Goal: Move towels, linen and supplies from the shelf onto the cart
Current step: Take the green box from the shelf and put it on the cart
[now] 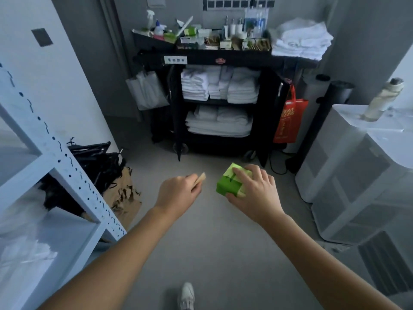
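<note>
My right hand (254, 193) grips a green tissue box (228, 183) from above, held over the floor. My left hand (178, 192) pinches a small tan packet (201, 177) between thumb and fingers. Ahead stands the black housekeeping cart (221, 60), about a metre from both hands. Its top tray is crowded with bottles, sachets and small boxes. Folded white towels (220, 85) fill its middle shelf and folded linen (220, 123) its lower shelf. More white towels (302, 39) are piled on the cart's right end. The white metal shelf (60, 157) is at my left.
Black hangers and a brown paper bag (124, 193) lie on the floor beside the shelf. A red bag (290, 117) hangs on the cart's right side, a white bag (148, 89) on its left. White appliances (357, 175) line the right wall. My shoe (187, 295) shows below.
</note>
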`<act>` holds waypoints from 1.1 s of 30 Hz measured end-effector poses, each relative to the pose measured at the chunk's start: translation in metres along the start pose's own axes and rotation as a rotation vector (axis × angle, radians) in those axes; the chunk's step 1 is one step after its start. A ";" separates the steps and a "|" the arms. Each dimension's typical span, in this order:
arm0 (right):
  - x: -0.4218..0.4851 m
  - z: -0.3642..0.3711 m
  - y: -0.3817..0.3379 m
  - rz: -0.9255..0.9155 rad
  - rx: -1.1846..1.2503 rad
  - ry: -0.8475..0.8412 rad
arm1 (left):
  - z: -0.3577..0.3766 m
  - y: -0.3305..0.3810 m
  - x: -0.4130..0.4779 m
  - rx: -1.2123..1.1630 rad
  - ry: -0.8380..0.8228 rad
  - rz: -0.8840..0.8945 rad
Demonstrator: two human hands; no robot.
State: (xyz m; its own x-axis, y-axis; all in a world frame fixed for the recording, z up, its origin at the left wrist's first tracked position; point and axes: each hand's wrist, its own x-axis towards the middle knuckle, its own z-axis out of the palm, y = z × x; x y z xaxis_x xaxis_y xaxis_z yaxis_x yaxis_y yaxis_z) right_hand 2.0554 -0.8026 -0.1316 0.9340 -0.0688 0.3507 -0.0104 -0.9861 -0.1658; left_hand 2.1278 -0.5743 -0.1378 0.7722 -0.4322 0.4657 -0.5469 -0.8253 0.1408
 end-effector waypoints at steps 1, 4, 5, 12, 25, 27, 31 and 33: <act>0.022 0.010 0.000 -0.002 -0.005 0.003 | 0.011 -0.015 0.019 -0.008 0.002 -0.006; 0.091 0.039 -0.002 0.013 -0.027 -0.005 | 0.040 -0.058 0.079 -0.053 0.016 -0.035; 0.113 0.046 -0.003 0.022 -0.032 -0.016 | 0.047 -0.071 0.097 -0.067 0.012 -0.042; 0.245 0.075 0.008 0.101 -0.039 0.012 | 0.089 -0.126 0.235 -0.058 0.008 0.054; 0.495 0.166 0.124 0.142 0.018 0.007 | 0.222 -0.168 0.488 -0.026 0.028 0.111; 0.539 0.170 0.138 0.108 0.007 0.010 | 0.233 -0.177 0.529 -0.009 0.051 0.106; 0.624 0.174 0.160 0.068 -0.013 0.046 | 0.248 -0.197 0.606 -0.017 0.113 0.106; 0.661 0.181 0.169 0.059 -0.023 0.071 | 0.261 -0.208 0.641 -0.029 0.116 0.113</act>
State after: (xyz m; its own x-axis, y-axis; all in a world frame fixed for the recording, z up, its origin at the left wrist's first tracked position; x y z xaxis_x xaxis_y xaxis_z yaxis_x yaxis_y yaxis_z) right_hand 2.7360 -0.9875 -0.0942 0.9038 -0.1362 0.4057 -0.0730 -0.9832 -0.1675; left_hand 2.8213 -0.7743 -0.0961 0.6641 -0.4753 0.5772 -0.6382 -0.7625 0.1065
